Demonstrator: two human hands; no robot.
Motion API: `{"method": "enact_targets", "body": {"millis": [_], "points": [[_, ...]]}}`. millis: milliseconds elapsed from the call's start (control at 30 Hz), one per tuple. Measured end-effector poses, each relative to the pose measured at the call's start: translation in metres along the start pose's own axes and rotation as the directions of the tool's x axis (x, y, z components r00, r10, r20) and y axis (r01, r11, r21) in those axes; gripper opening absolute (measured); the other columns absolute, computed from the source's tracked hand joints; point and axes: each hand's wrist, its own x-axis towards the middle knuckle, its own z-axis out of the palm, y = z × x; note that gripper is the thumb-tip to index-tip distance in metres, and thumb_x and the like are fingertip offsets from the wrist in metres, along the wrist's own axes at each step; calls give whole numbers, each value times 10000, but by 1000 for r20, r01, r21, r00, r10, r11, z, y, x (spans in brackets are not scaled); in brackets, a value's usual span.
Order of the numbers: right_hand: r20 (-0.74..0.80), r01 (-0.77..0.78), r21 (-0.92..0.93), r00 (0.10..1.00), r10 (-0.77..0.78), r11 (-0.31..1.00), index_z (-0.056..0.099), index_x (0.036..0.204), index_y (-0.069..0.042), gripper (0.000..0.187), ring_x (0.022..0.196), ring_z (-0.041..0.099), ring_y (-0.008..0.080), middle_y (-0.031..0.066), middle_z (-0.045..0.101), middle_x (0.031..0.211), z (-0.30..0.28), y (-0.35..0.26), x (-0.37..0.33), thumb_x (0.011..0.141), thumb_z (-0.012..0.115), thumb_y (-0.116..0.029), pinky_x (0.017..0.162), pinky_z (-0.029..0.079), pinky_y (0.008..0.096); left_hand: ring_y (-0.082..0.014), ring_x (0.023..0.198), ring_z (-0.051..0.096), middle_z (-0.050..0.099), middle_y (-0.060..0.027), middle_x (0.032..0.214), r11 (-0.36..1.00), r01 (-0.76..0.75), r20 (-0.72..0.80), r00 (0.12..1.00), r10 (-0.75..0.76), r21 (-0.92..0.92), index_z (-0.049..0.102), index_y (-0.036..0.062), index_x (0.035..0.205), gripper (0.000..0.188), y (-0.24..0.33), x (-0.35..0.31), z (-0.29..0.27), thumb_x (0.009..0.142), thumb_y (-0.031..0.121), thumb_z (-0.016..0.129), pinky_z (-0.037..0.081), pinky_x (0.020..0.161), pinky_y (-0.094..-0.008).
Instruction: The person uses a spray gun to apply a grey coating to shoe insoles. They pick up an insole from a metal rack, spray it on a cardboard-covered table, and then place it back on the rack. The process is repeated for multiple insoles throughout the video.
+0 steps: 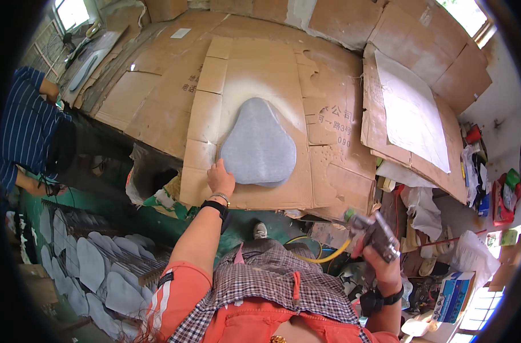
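Observation:
A grey, rounded, pear-shaped pad (259,146) lies flat on a cardboard sheet (260,63), its narrow end pointing away from me. At the pad's lower left edge is my left hand (220,178), its fingers slightly bent and apart, the fingertips touching or almost touching the rim. My right hand (376,258) is wrapped round a metal spray gun (382,235), held off the table's near right corner. From the gun a yellow hose (324,258) curves down towards my lap. Pale overspray marks the cardboard around the pad's narrow end.
Several grey pads (90,264) rest on a rack at the lower left. A person in a striped shirt (29,128) stands at the far left. A white sheet (412,108) covers a raised board on the right. Bags and a blue box (452,297) crowd the right side.

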Motion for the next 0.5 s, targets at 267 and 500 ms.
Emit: {"method": "enact_targets", "body": {"millis": [267,500], "points": [[161,-41,-4,986,41,999,408,1331,0,646,732,589,154,94,612,832,-6,4,-9,786,705,-177,686,472,278,-296,1046,533,572,-109,1093,996,84,70,994,-84,8,647,82,1045,262,6,1,-6,793,126,590,451,893,-407],[-19,-51,56,998,52,997,407,1324,24,662,735,599,172,107,617,826,-20,8,-28,771,719,-162,690,486,298,-311,977,575,604,-121,1042,981,172,186,970,-153,-90,683,71,911,165,7,1,-8,792,126,582,469,851,-415]]}}
